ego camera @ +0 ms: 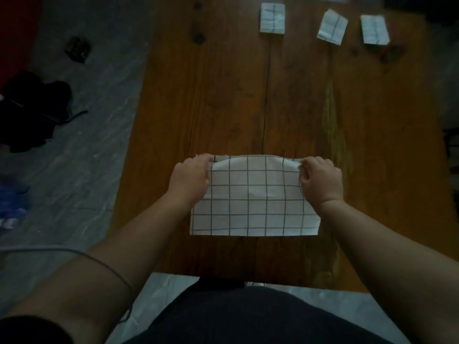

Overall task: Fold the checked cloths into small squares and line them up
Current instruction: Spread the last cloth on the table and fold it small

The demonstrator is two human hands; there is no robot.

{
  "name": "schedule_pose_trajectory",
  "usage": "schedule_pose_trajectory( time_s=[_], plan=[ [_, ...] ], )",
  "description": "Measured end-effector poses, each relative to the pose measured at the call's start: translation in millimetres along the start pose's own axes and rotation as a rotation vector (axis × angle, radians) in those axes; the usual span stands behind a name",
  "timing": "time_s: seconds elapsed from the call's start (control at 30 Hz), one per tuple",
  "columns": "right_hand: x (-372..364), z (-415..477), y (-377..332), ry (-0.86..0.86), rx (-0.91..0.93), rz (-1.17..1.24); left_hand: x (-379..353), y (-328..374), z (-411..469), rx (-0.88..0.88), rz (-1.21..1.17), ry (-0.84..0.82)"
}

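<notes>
A white checked cloth (253, 202) lies on the wooden table (223, 95) near its front edge, folded over into a wide rectangle. My left hand (191, 177) pinches its far left corner and my right hand (320, 177) pinches its far right corner, with the upper layer slightly lifted between them. Three small folded checked squares stand in a row at the far edge: one at the left (272, 18), one tilted in the middle (332, 27) and one at the right (374, 29).
The table's left edge runs beside a grey marbled floor (74, 157). On that floor lie a dark heap of fabric (32, 110), a small dark object (78, 48) and something blue (12, 202). A thin cable (104, 266) crosses my left forearm.
</notes>
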State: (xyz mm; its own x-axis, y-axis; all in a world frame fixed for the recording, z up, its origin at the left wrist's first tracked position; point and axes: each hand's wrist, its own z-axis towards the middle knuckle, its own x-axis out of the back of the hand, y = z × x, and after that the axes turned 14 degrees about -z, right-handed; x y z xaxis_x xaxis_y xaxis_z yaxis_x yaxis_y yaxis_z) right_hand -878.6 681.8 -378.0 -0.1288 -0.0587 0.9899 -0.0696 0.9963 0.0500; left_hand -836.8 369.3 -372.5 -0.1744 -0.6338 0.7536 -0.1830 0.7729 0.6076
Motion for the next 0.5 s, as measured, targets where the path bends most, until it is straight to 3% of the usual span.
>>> schedule_pose_trajectory(
  time_s=[0.3, 0.5],
  plan=[
    [-12, 13, -11, -0.144, -0.134, 0.12, -12, -5, 35, -0.001, 0.038, 0.035],
    [-15, -66, -24, -0.221, 0.158, 0.159, -33, 21, -34, -0.067, 0.039, -0.107]
  ],
)
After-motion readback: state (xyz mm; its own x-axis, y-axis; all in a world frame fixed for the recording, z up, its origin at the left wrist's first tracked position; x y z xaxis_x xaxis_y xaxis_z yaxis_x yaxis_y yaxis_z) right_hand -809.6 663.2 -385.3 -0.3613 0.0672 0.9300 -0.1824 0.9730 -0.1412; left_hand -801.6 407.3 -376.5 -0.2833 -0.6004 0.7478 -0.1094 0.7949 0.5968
